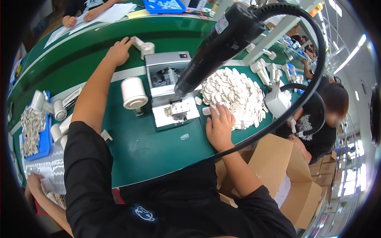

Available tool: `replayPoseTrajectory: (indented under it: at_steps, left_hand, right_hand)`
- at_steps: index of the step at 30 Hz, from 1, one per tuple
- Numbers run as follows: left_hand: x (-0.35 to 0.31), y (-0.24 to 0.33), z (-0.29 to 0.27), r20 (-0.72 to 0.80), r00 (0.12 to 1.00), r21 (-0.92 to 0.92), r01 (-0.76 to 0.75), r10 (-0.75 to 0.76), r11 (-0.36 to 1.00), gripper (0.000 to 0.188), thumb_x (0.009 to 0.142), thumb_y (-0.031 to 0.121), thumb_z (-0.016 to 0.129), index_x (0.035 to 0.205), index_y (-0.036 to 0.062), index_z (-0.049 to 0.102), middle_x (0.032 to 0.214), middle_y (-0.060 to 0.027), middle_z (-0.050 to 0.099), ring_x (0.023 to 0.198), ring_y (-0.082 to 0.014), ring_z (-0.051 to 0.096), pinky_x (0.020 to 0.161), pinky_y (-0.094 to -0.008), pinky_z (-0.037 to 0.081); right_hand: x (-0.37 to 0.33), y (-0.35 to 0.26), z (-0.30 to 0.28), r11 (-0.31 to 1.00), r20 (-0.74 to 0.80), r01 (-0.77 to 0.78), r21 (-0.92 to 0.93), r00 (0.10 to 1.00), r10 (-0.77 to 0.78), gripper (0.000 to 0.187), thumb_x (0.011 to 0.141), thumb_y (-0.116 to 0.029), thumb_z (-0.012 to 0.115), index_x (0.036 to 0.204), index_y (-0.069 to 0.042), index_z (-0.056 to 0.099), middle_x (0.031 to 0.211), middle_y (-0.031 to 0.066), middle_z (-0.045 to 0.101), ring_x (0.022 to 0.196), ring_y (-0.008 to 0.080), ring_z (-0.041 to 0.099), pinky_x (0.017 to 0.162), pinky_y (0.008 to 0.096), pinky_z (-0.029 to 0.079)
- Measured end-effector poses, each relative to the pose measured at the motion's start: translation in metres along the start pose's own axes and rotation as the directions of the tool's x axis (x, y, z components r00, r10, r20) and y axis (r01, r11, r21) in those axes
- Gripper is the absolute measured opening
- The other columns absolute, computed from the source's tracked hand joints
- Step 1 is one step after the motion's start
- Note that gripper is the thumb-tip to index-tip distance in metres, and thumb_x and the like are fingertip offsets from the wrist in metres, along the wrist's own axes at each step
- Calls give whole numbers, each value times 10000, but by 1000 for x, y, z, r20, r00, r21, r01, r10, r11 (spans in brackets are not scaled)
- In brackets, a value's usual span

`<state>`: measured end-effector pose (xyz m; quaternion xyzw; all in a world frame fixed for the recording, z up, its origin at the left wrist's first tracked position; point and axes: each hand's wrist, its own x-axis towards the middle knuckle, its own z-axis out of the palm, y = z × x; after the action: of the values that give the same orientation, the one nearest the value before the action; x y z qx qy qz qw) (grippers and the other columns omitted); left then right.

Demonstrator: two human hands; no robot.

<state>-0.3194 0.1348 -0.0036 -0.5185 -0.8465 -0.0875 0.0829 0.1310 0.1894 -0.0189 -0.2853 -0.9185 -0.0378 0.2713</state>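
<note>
Stretched out to the far side of the bench, my left hand (pixel 118 52) has its fingers apart at the handle end of a white handheld device (pixel 147 48); whether they touch it I cannot tell. My right hand (pixel 220 129) lies with spread fingers at the near-left edge of a heap of small white oval plastic parts (pixel 230 91). Its fingertips rest on or beside a loose white part (pixel 206 111). Between my hands stands a silver box-shaped machine (pixel 170 81), its top opening full of small dark pieces. A white cylinder-headed device (pixel 133 93) stands left of it.
A thick black tool (pixel 222 43) with a ribbed cable hangs over the bench. Left, a blue tray (pixel 44 139) holds metallic parts, near another person's hand (pixel 35 182). Open cardboard boxes (pixel 274 158) stand at right, near a seated co-worker (pixel 317 115). Another person's hands (pixel 92 15) are across.
</note>
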Motion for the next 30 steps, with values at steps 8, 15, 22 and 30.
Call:
replayPoseTrajectory:
  at_steps: [8, 15, 22, 30]
  left_hand:
    - [47, -7, 30, 3, 1000, -112, 31, -31, 993, 587, 781, -40, 454, 1288, 256, 437, 1364, -192, 371, 1123, -367, 498, 946, -388, 418]
    - [34, -14, -18, 1, 1000, -17, -20, 20, 1000, 283, 682, -8, 620, 940, 100, 579, 1034, -160, 546, 978, -339, 551, 820, -406, 459]
    - [-21, -4, -102, -87, 996, -240, -40, 20, 970, 389, 615, 129, 744, 940, 14, 563, 916, -206, 610, 878, -347, 585, 787, -381, 455]
    - [-129, 54, -182, -469, 711, -663, 110, -525, 741, 450, 634, 254, 755, 1025, 61, 644, 850, -109, 671, 776, -185, 641, 722, -294, 496]
  right_hand:
    - [3, -1, -4, 997, 113, 61, -37, 992, -56, 346, 732, -113, 609, 1078, -107, 613, 1290, 105, 459, 1235, 316, 371, 1002, 499, 230]
    - [6, -5, -3, 1000, 108, 5, -29, 994, -2, 348, 754, -167, 618, 1101, -130, 612, 1329, 100, 423, 1253, 335, 339, 1006, 538, 215]
    - [5, 4, 3, 998, 75, 15, 61, 997, -19, 275, 759, -209, 627, 988, -62, 583, 1234, 104, 470, 1244, 320, 348, 1015, 548, 190]
    - [-2, 7, -8, 962, -232, 91, 257, 972, -30, 210, 675, -50, 702, 789, -52, 526, 892, 112, 538, 903, 303, 498, 800, 382, 370]
